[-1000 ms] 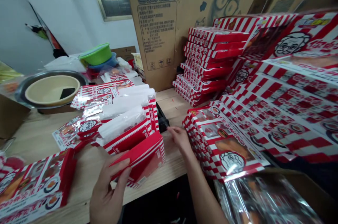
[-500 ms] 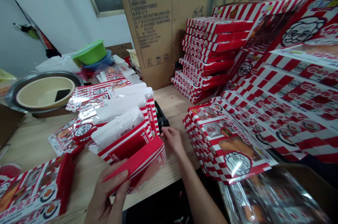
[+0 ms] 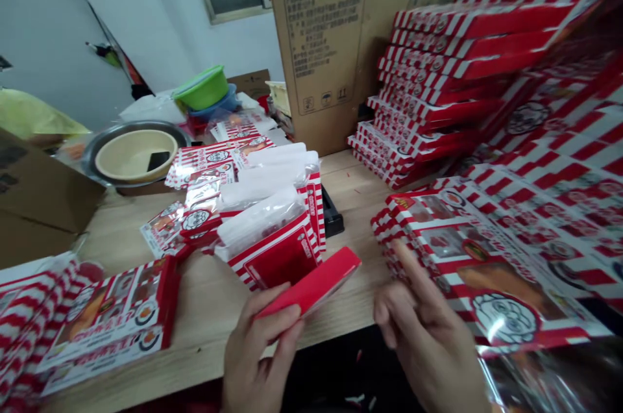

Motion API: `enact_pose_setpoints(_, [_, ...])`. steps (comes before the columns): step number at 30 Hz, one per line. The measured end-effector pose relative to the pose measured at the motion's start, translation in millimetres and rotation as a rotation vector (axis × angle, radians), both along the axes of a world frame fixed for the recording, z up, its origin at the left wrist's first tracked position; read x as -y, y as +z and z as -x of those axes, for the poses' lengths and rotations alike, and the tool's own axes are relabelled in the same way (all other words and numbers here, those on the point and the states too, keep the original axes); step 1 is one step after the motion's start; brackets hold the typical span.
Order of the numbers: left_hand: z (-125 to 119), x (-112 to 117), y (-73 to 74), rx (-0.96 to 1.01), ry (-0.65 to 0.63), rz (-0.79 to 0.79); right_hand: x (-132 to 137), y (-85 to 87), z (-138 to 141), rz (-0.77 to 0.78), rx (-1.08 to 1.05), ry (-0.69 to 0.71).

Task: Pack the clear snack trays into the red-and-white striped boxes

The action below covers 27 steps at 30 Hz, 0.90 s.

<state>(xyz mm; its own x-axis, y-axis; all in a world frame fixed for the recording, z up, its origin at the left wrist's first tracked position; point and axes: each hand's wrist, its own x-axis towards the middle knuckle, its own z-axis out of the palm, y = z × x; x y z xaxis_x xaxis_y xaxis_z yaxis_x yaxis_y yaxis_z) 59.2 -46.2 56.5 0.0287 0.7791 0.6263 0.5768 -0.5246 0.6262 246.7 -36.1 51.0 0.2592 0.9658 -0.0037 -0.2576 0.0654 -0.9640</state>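
Note:
My left hand [image 3: 260, 351] grips a flat red carton [image 3: 311, 283] by its lower edge, holding it tilted over the wooden table [image 3: 209, 315]. Just beyond it stands a row of red-and-white striped boxes [image 3: 275, 257] with clear bagged white contents. My right hand [image 3: 421, 328] is open and empty, its fingers spread. It hovers at the near corner of a stack of flat striped food packages [image 3: 479, 270], with the index finger close to the stack. A small black device [image 3: 331, 213] sits behind the row, partly hidden.
Stacked striped boxes [image 3: 438, 88] rise at the back right against a large cardboard carton [image 3: 321, 30]. More packages lie at the left. A beige bowl in a metal basin [image 3: 134, 156], green and blue tubs [image 3: 202, 89], and an open cardboard box [image 3: 39, 195] stand beyond.
My right hand has left the black device and moved right to the package stack, fingers spreading. My left hand has drawn the red carton out of the row, and the view has turned.

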Motion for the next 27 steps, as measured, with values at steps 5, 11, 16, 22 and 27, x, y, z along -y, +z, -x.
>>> enact_pose_setpoints(5, [-9.7,0.8,5.1,-0.059,0.05,-0.054,14.9,28.1,38.8,-0.036,-0.086,0.129])
enact_pose_setpoints(11, [-1.7,-4.9,22.7,-0.285,-0.057,-0.074,1.0,22.6,57.3,0.075,-0.074,0.112])
enact_pose_setpoints(16, [2.7,-9.1,36.0,-0.457,-0.113,0.019,1.2,5.9,62.7,0.02,-0.15,0.011])
enact_pose_setpoints(22, [16.1,-30.0,37.2,-0.48,-0.081,0.03,-13.3,-44.9,61.3,0.162,-0.079,0.078])
enact_pose_setpoints(27, [23.6,-17.6,31.5,-0.493,-0.169,-0.104,-3.4,-48.1,21.6,0.135,0.017,0.14])
